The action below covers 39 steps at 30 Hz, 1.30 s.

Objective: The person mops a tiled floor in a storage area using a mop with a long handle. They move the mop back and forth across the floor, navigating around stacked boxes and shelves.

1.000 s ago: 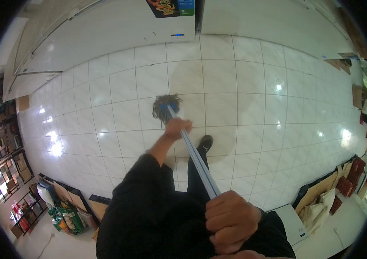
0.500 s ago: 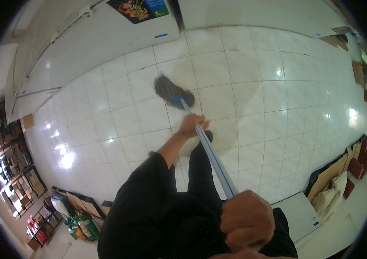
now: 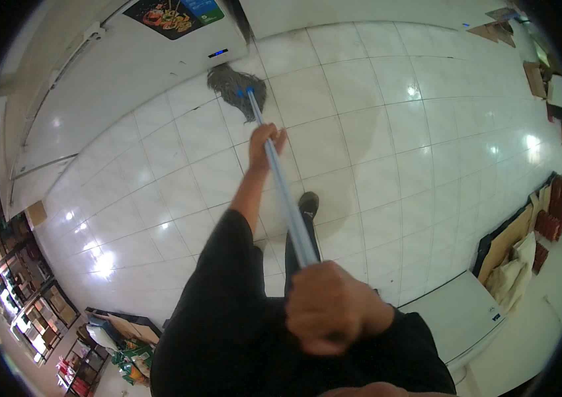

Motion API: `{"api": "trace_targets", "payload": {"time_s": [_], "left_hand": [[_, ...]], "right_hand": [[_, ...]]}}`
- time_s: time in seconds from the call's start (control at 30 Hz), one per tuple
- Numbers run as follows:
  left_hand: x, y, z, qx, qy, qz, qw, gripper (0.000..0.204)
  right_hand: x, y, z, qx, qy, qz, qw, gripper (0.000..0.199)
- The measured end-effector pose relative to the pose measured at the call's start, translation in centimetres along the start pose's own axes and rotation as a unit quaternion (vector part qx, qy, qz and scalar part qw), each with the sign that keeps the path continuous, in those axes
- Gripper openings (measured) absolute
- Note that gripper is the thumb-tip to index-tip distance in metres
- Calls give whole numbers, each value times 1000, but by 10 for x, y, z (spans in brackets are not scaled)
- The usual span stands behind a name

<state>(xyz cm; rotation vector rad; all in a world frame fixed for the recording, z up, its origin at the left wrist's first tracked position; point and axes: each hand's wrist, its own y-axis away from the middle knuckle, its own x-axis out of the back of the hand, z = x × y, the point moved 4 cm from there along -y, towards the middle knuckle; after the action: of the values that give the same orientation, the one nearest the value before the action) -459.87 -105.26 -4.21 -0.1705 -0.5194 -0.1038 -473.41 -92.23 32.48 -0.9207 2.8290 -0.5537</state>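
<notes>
A string mop point(image 3: 238, 89) with grey strands and a blue fitting lies on the white tiled floor point(image 3: 367, 159), close against the base of a white appliance. Its long pale-blue handle slants up from there toward my body. Low on the shaft, my left hand point(image 3: 266, 144) is wrapped round it with the arm stretched far forward. My right hand point(image 3: 327, 308) is closed in a fist over the upper end of the handle, in front of my torso. One of my dark shoes point(image 3: 308, 204) stands on the tiles beside the shaft.
White chest-like appliances point(image 3: 182, 56) line the far left and far side. Cardboard and folded cloth point(image 3: 512, 268) lean at the right, beside a white box-shaped unit point(image 3: 459, 317). Crowded shelves point(image 3: 30, 304) and a green bag point(image 3: 132, 364) are at the lower left.
The mop head has moved forward and left, up to the appliance's base. Both hands have gone along with the handle, my left arm reaching farther out and my right hand shifting left.
</notes>
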Motion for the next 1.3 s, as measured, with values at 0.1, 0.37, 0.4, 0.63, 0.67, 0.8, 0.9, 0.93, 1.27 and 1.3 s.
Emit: {"api": "trace_targets", "payload": {"time_s": [0.1, 0.37, 0.4, 0.63, 0.67, 0.8, 0.9, 0.93, 1.27, 1.3], "left_hand": [[-29, 69, 61, 29, -29, -62, 997, 41], [-31, 80, 63, -208, 26, -236, 949, 32], [-43, 67, 60, -240, 43, -228, 942, 32], [-29, -11, -46, -144, -102, -204, 963, 40], [-34, -5, -41, -151, -92, -203, 963, 44], [-57, 127, -3, -221, 4, -221, 950, 46], [-62, 231, 55, -122, 94, -409, 899, 43], [-52, 266, 87, -59, 169, -434, 883, 37], [-82, 121, -9, -110, -189, -419, 881, 24], [-88, 79, -25, -93, -243, -443, 858, 18]], "right_hand": [[20, 12, -57, -4, -82, 28, 996, 29], [-6, 44, -71, 96, -80, 37, 991, 26], [-24, 58, -62, 48, -50, 37, 997, 21], [-103, 108, 79, -230, 136, 224, 937, 37], [-117, 132, 77, -327, 24, 256, 909, 47], [-172, 222, 21, -571, -396, 407, 593, 71], [-210, 300, -58, -609, -452, 435, 485, 54], [-218, 307, -82, -616, -471, 454, 439, 48], [-104, 253, 104, -597, 149, 293, 732, 50], [-80, 228, 136, -590, 193, 283, 731, 48]]}}
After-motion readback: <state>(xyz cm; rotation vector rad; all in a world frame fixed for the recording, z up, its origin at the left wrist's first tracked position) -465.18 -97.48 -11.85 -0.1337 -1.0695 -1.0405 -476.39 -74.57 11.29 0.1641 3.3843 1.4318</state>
